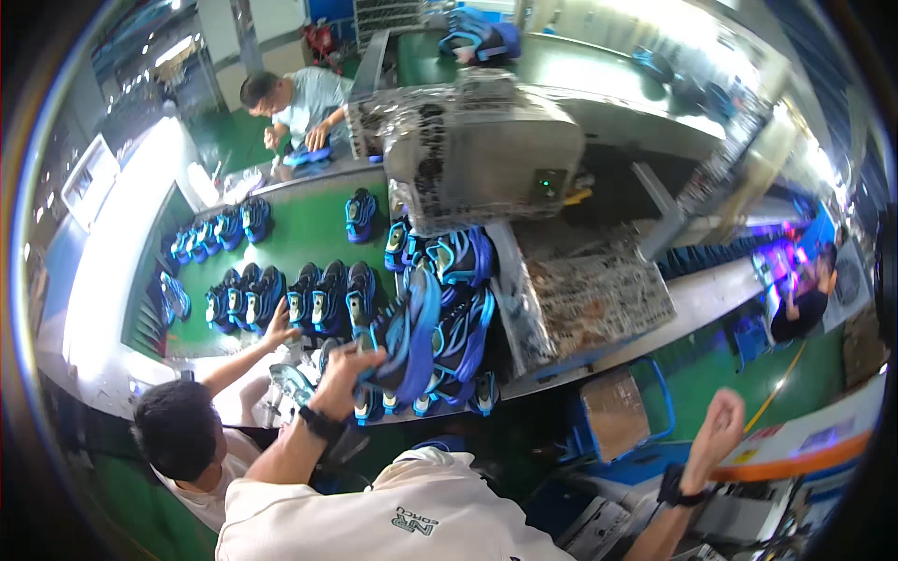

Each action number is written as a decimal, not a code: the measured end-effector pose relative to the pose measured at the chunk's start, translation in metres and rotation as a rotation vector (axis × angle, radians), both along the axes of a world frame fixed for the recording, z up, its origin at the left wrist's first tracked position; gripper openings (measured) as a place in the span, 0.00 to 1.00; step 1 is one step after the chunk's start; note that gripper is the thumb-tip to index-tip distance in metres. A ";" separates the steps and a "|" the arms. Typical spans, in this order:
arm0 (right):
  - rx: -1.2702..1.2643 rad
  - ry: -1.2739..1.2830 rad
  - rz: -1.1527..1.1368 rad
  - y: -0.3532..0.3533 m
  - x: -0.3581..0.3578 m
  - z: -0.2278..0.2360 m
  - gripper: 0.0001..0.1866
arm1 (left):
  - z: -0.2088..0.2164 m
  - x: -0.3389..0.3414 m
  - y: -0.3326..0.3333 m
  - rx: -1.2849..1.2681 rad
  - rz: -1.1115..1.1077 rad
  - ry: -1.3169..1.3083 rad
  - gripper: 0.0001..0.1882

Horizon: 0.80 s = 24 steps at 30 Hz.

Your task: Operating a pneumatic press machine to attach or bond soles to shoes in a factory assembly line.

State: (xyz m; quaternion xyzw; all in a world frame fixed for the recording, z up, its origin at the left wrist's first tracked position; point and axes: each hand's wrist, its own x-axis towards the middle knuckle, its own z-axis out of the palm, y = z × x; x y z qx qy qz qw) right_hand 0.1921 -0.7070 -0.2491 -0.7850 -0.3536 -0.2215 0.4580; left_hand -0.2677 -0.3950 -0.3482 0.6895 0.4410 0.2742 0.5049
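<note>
Left hand (348,371): closed on a blue-purple shoe (412,341), blurred.
Held shoe: over the near end of the belt, just beside heaped shoes (465,257).
Right hand (718,428): well apart at right, fingers curled, grip narrow; whether it holds anything, cannot tell.
Green belt (309,248): dark-and-blue shoes in rows, near and far.
Blue cart (668,397): right of the heap, with brown cardboard (615,411) in it; box or sheet, cannot tell.

We note an open lane of flat green worktop (297,245) between two rows of black-and-blue sports shoes (329,297); rightward, a blue-purple shoe heap (475,327) and boxy, film-wrapped pale machine (477,154) block passage.
</note>
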 end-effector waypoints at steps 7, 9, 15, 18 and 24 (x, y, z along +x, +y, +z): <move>-0.327 -0.356 0.414 0.320 0.007 0.186 0.13 | -0.092 -0.009 0.234 -0.196 0.577 -0.173 0.27; -0.373 -0.349 0.520 0.403 0.004 0.210 0.15 | -0.111 -0.014 0.303 -0.581 0.905 -0.468 0.23; -0.496 -0.451 0.566 0.597 0.011 0.244 0.27 | -0.185 -0.058 0.487 -0.219 0.875 0.189 0.21; -0.473 -0.396 0.501 0.624 0.033 0.240 0.29 | -0.226 -0.054 0.544 -0.047 0.859 0.345 0.31; -0.548 0.138 0.336 0.605 0.064 0.215 0.28 | -0.269 -0.029 0.586 -0.124 0.543 0.605 0.25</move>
